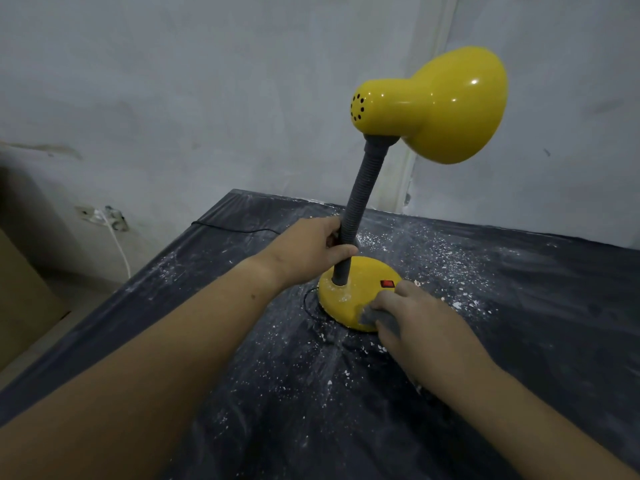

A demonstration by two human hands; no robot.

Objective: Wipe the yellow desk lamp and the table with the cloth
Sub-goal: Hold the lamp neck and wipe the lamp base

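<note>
The yellow desk lamp stands upright on the dark table, its shade turned to the right. A grey ribbed neck joins the shade to a round yellow base with a red switch. My left hand is wrapped around the lower neck. My right hand presses a small grey cloth against the front right of the base. White dust and flakes cover the table around the lamp, and some powder lies on the base.
A black cord runs across the table's far left part. A white cable hangs from a wall socket at the left. A cardboard box stands on the floor at the left. The grey wall rises right behind the table.
</note>
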